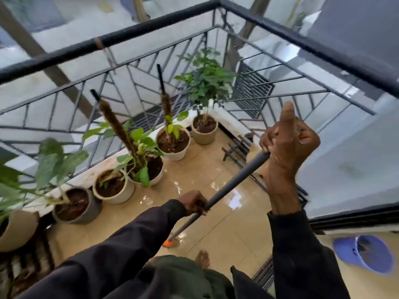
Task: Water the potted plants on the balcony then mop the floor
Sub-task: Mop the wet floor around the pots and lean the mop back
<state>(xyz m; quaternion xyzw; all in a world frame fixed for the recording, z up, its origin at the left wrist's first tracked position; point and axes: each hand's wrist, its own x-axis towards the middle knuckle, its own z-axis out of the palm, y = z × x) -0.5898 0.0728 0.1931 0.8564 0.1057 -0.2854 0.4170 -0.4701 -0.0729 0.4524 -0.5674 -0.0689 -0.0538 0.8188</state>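
A wet tiled balcony floor (226,223) is hemmed at a corner by a black metal railing (151,26), with potted plants (172,145) lined along its left edge and open tile left beside them. A grey mop handle (233,184) is held in both grips: the right hand (287,145) is curled round its top, the left hand (195,203) lower down. The orange mop head (169,242) is set on the floor below, near a bare foot (203,258).
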